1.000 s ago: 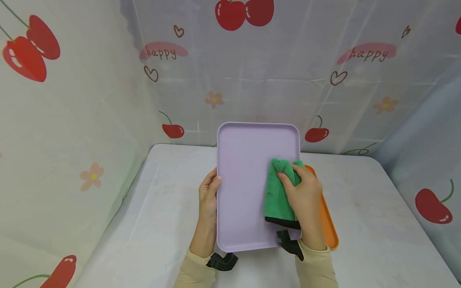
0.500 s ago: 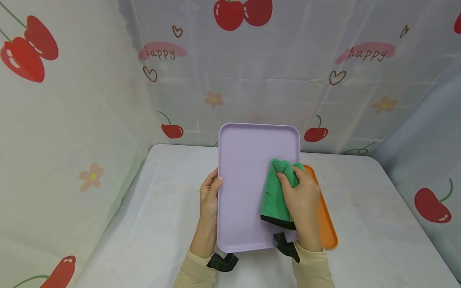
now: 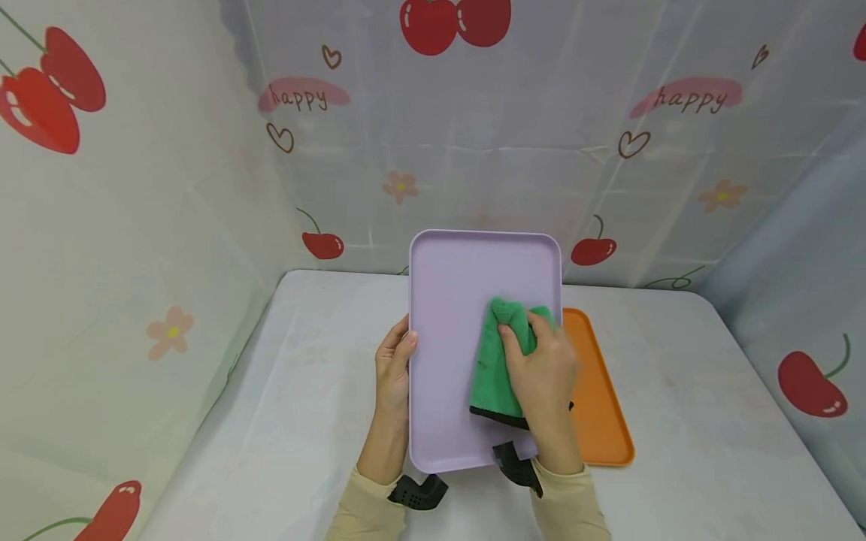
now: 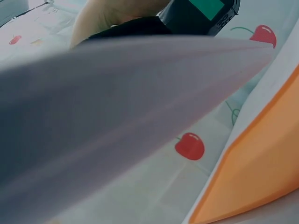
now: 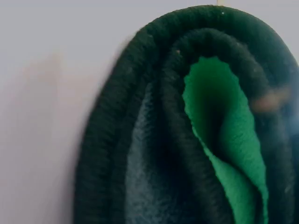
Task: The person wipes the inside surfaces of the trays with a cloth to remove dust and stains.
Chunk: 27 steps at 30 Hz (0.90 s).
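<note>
A lilac rectangular tray (image 3: 446, 285) is held up, tilted, above the white table. My left hand (image 3: 391, 379) grips its left edge, the thumb lying over the rim and the other fingers partly hidden behind. In my right hand (image 3: 549, 379) a green cloth (image 3: 497, 376) with a black border is bunched, pinched between thumb and fingers, against the right half of the tray's face. Close up in the right wrist view, folds of the cloth (image 5: 240, 154) show their dark edging. The blurred lilac tray (image 4: 117, 112) fills much of the left wrist view.
An orange tray (image 3: 598, 406) lies on the white table (image 3: 690, 391) to the right, partly covered by the lilac tray and my right arm. Curtains printed with cherries (image 3: 593, 252) hang behind and at both sides. Each wrist wears a black device (image 3: 418, 493).
My right hand has slid left across the lilac tray with the cloth, uncovering more of the orange tray. The left hand and the lilac tray stay nearly where they were.
</note>
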{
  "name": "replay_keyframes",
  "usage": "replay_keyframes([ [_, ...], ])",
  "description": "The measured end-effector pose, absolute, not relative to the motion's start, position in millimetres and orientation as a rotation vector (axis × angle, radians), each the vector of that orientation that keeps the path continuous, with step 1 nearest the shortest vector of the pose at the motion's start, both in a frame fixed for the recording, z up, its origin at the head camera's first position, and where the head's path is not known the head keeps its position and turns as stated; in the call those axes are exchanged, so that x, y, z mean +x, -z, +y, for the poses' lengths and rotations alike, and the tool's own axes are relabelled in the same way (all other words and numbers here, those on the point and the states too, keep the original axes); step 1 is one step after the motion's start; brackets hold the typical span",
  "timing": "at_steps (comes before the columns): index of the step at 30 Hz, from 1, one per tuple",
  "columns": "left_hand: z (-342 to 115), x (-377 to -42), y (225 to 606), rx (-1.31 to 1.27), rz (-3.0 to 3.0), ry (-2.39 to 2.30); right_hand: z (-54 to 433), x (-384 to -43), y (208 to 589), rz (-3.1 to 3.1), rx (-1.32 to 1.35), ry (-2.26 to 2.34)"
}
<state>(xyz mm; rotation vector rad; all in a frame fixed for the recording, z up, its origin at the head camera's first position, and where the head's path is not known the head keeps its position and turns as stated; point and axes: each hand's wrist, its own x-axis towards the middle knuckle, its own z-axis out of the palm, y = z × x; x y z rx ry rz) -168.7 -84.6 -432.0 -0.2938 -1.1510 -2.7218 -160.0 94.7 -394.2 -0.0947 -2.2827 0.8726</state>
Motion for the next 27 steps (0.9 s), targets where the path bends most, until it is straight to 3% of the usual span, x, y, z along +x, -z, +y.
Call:
replay_keyframes([
  [19, -81.7, -169.4, 434.4, -0.346, -1.144, 2.71, 33.2, -142.3, 393.4, -2.172, 0.236, -0.909],
  [27, -82.4, -169.4, 435.6, -0.422, -1.118, 2.695, 24.1, -138.7, 392.6, -2.185, 0.259, -0.938],
])
